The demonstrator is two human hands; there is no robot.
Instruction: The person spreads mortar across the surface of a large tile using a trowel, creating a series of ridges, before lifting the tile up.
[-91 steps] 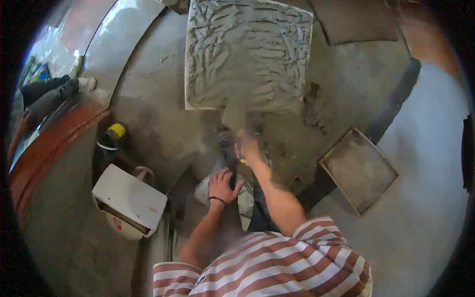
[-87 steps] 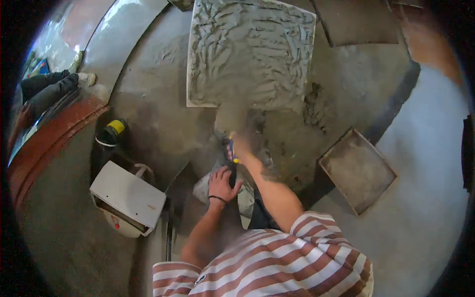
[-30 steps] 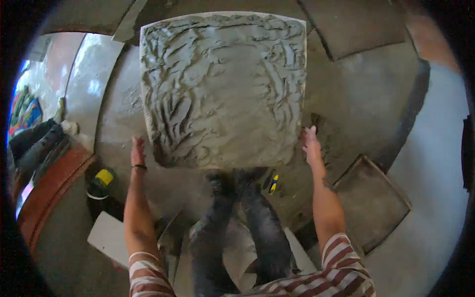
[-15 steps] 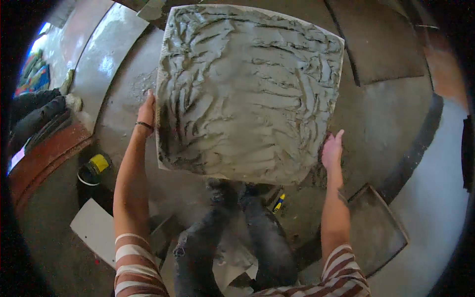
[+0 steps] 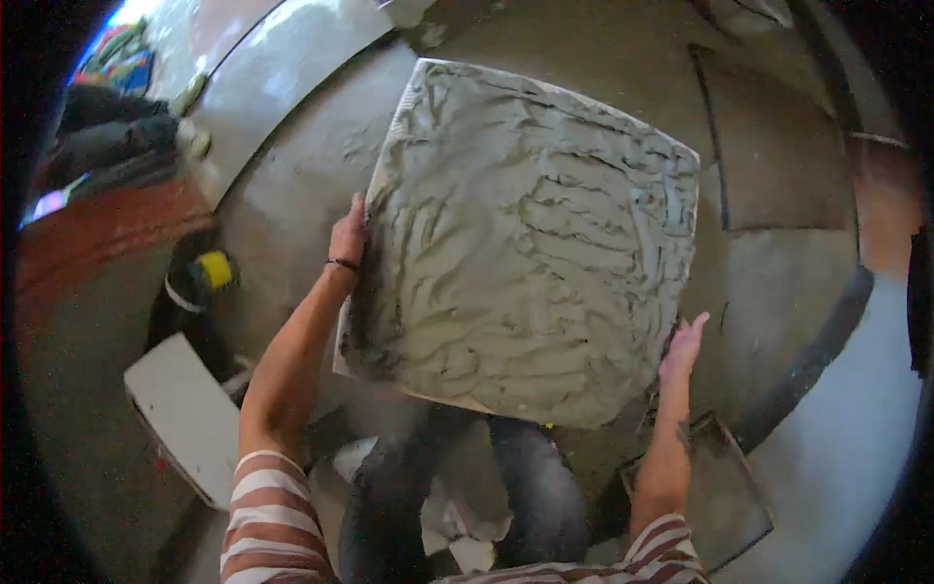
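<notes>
A large square tile (image 5: 386,161) lies across both my hands, its pale ridged rim showing along the left side. Wavy grey mortar (image 5: 486,277) covers almost its whole upward face. My left hand (image 5: 348,234) grips the left edge, with the fingers mostly hidden under the tile. At the lower part of the right edge, my right hand (image 5: 684,348) supports the tile, thumb sticking out and the other fingers out of sight beneath. The tile is above my knees.
A dark bucket with a yellow label (image 5: 215,270) stands at the left. Below it is a white box-like piece (image 5: 182,409). Flat dark panels lie at the upper right (image 5: 783,146) and lower right (image 5: 715,496). Dark clothing (image 5: 112,146) is heaped at the far left.
The tile, still in both hands, now appears lower and further right, covering more of my legs. The whole view has turned, so the surroundings look rotated clockwise.
</notes>
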